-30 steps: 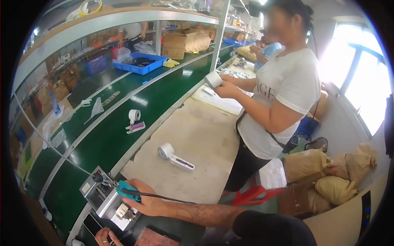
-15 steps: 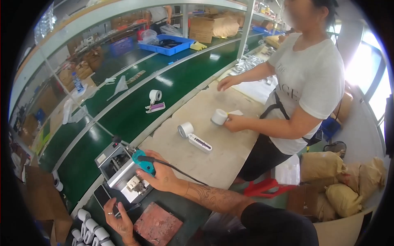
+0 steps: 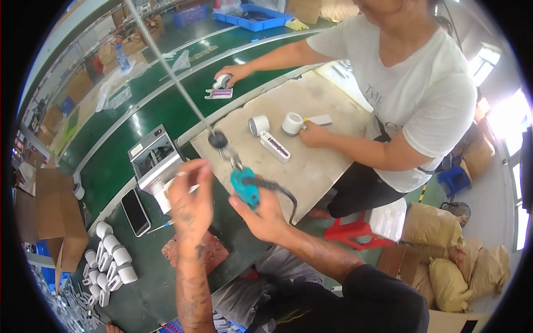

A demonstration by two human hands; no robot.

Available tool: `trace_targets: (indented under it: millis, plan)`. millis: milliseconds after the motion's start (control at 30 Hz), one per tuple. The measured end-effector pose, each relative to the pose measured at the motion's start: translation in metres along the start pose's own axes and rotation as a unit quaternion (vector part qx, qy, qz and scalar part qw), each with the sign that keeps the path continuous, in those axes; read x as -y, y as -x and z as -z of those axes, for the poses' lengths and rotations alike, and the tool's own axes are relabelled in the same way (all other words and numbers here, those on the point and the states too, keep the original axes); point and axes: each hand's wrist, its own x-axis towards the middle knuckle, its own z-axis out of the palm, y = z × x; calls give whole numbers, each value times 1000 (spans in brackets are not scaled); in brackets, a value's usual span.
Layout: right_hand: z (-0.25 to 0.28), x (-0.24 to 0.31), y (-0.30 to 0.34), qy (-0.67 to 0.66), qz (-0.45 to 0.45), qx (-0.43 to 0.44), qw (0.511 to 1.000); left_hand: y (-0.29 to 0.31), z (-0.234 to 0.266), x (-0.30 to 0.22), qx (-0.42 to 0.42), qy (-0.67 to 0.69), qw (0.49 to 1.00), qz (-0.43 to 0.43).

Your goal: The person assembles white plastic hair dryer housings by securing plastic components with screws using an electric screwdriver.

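Observation:
My right hand [image 3: 262, 215] is wrapped round a teal electric screwdriver [image 3: 244, 186] with a black cord, hanging from a coiled cable [image 3: 166, 66]. Raised to the left of it is my left hand [image 3: 191, 191], fingers curled but smeared by motion; whether anything is in them is unclear. Just beyond that hand stands a silver box-shaped machine [image 3: 156, 158], its front partly covered. A reddish square block [image 3: 211, 252] lies on the bench behind my left forearm. By the machine are a phone [image 3: 136, 212] and a thin screwdriver with a blue part [image 3: 161, 226].
White round-headed parts [image 3: 119, 255] are piled at the left. Across the corner, a co-worker [image 3: 411, 105] handles similar parts; one white part [image 3: 275, 146] with a purple strip lies on the tan board [image 3: 311, 166]. A red stool [image 3: 355, 233] stands to the right.
My right hand has lifted the electric screwdriver off the machine and moved right. My left hand has risen from beside the phone. The co-worker's far hand has reached onto a white part.

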Motion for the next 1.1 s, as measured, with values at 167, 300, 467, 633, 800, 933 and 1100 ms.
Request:
trace_targets:
  millis: [167, 300, 467, 633, 800, 933, 1100]
  plan:
    - [25, 17, 34, -48, -44, -1, 998, -49, -100, 34, 67, -154, 986, 1]
    - [45, 19, 41, 12, -6, -43, 999, -72, -168, 44, 69, -311, 946, 62]
    - [50, 35, 48, 57, -54, -28, 997, -75, -158, 113, 44, -149, 988, -1]
    - [62, 31, 44, 46, -54, -25, 997, -34, -95, 64, 59, -121, 988, -77]
    - [54, 24, 43, 30, -1, 29, 999, 29, -18, 10, 71, -190, 971, -125]
    - [18, 8, 33, 10, -72, 117, 990, 72, 37, 18, 57, -263, 960, -75]
    - [-8, 17, 11, -215, -105, -8, 971, 77, 73, 11, 48, -242, 962, -115]
